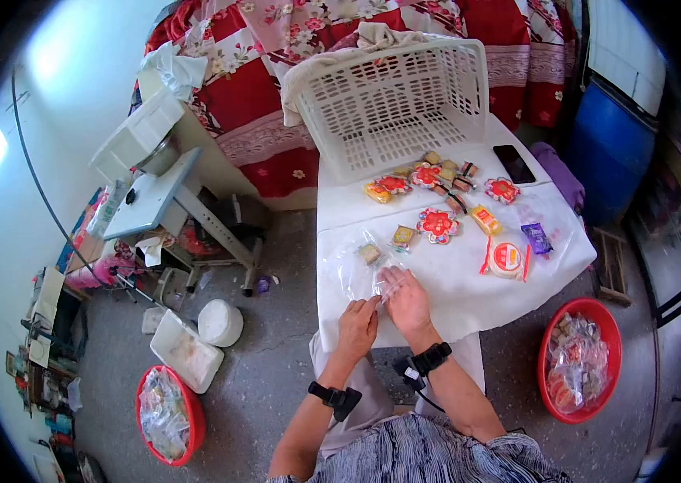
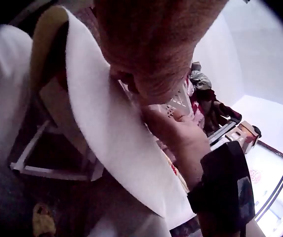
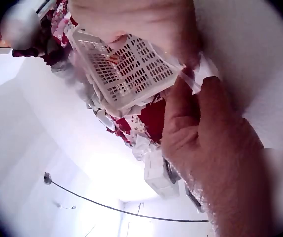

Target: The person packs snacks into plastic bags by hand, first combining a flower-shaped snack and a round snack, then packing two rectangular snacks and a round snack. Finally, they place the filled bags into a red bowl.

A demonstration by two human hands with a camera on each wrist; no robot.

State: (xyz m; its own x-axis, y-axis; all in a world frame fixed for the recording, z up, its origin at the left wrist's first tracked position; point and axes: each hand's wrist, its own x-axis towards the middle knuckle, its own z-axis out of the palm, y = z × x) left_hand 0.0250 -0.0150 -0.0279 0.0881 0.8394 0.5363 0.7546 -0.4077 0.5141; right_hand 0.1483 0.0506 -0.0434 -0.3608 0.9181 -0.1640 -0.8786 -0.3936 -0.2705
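A clear plastic bag (image 1: pixel 348 275) lies at the white table's near left, with a small wrapped square piece (image 1: pixel 369 254) at its upper part. My left hand (image 1: pixel 358 326) pinches the bag's near edge between thumb and index finger; in the right wrist view that hand (image 3: pixel 210 133) holds a fold of clear film (image 3: pixel 200 74). Close beside it, my right hand (image 1: pixel 409 304) has its fingers extended at the bag, partly behind clear film. The left wrist view shows my left hand (image 2: pixel 156 49) close up, and my right hand (image 2: pixel 181 138) beyond it; the fingertips are hidden there.
Wrapped snacks (image 1: pixel 438 225), a round packet (image 1: pixel 507 260), a purple packet (image 1: pixel 536 238) and a phone (image 1: pixel 513 164) lie on the table. A white basket (image 1: pixel 393 105) stands behind. Red basins (image 1: pixel 550 385) of packed bags (image 1: pixel 165 414) flank the table on the floor.
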